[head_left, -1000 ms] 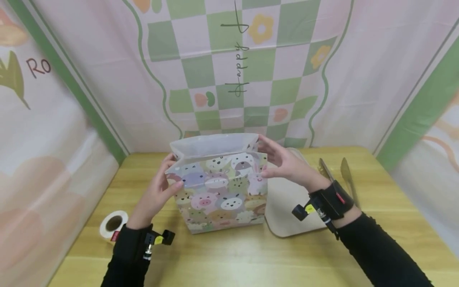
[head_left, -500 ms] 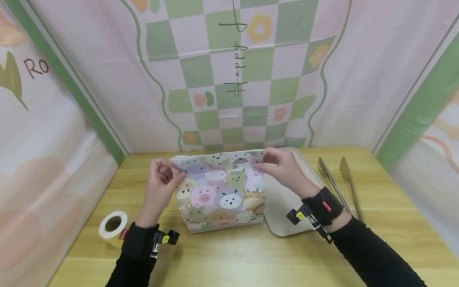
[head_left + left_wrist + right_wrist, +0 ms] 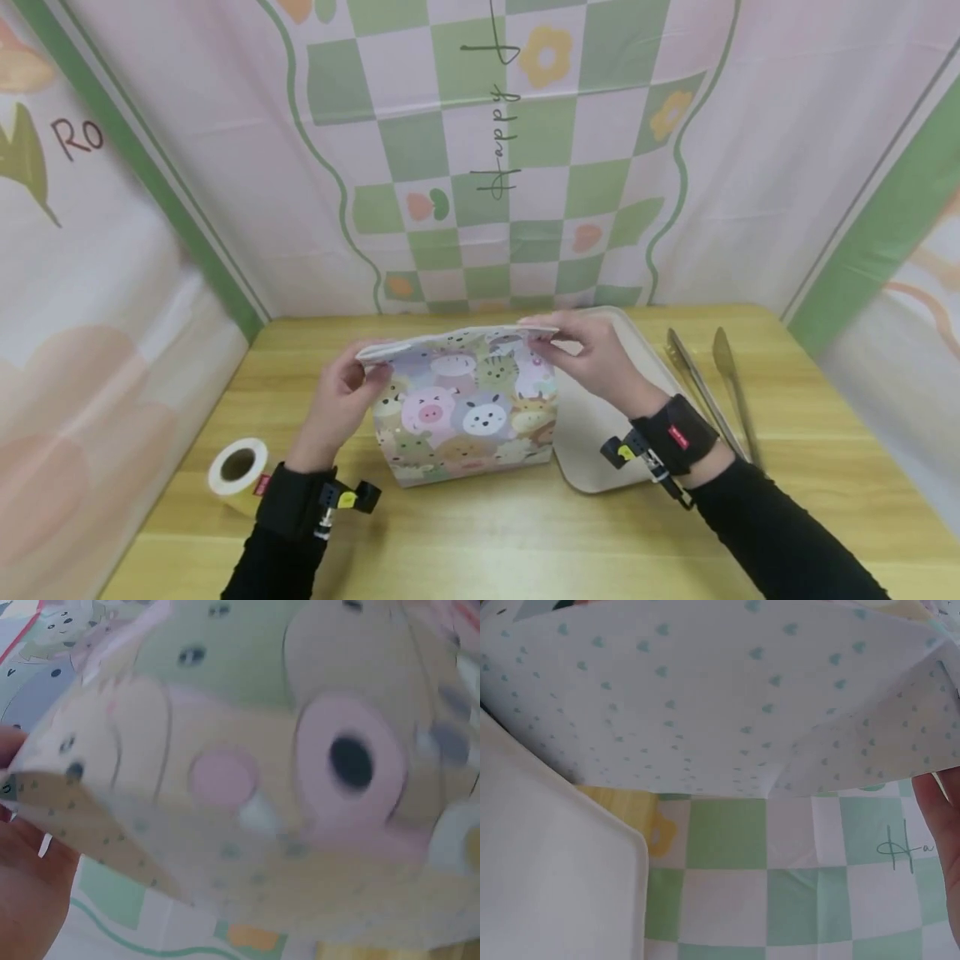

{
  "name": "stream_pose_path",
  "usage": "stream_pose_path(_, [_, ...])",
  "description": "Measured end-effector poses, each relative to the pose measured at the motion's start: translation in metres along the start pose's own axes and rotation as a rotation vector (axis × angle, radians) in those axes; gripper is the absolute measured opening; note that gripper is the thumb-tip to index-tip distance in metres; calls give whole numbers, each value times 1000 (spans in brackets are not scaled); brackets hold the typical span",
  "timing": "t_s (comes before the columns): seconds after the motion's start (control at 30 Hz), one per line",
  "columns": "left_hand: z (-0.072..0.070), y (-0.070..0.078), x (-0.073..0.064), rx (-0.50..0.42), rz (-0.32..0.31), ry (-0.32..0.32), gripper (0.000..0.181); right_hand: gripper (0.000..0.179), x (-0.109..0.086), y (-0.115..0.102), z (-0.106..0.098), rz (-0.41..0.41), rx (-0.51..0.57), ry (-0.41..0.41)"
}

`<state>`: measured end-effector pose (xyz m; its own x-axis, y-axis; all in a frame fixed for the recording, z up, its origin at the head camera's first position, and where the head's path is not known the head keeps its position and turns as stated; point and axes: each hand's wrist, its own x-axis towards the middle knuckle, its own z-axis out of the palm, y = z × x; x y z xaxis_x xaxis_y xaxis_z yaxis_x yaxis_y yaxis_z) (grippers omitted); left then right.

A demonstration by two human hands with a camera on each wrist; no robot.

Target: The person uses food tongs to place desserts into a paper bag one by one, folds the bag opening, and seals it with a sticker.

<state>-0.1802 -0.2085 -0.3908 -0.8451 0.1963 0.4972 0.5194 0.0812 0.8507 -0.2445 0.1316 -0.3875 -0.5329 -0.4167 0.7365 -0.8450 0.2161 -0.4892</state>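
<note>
A paper bag printed with cartoon animals stands upright on the table, its top edge pressed flat and folded over. At the upper left corner my left hand pinches the fold between thumb and fingers. My right hand pinches the upper right corner the same way. The left wrist view shows the bag's side up close, with part of the left hand at its edge. In the right wrist view the heart-dotted side of the bag spreads above fingers of the right hand.
A cream tray lies partly behind the bag on the right. Metal tongs and a knife lie beyond it. A roll of white labels stands by my left wrist. A patterned cloth hangs behind the wooden table.
The bag's mouth, open a second ago, is now flattened and its top edge folded over. Both hands have moved from its sides to the top corners and pinch there.
</note>
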Motion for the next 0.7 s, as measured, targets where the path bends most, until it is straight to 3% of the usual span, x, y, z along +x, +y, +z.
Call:
stream_pose_path(0.13, [4,-4,-2,-2,72,31,51,40,-1,1,0,-165,-19,-6])
stream_pose_path(0.23, [7,-7,-6,70,116,58,49,46,-7,1,-2,-209,-59,-24])
stream_pose_path(0.33, [6,-11,-11,172,153,62,41,48,-15,-1,-3,-170,-53,-72])
stream_pose_path(0.47, [2,-17,-17,289,238,3,24,44,-23,-5,-4,-81,-9,-110])
stream_pose_path(0.63, [2,-22,-20,385,340,-8,8,18,-22,-10,4,29,-32,-65])
stream_pose_path(0.7, [5,-23,-20,419,378,15,6,22,-21,-12,8,82,-58,-47])
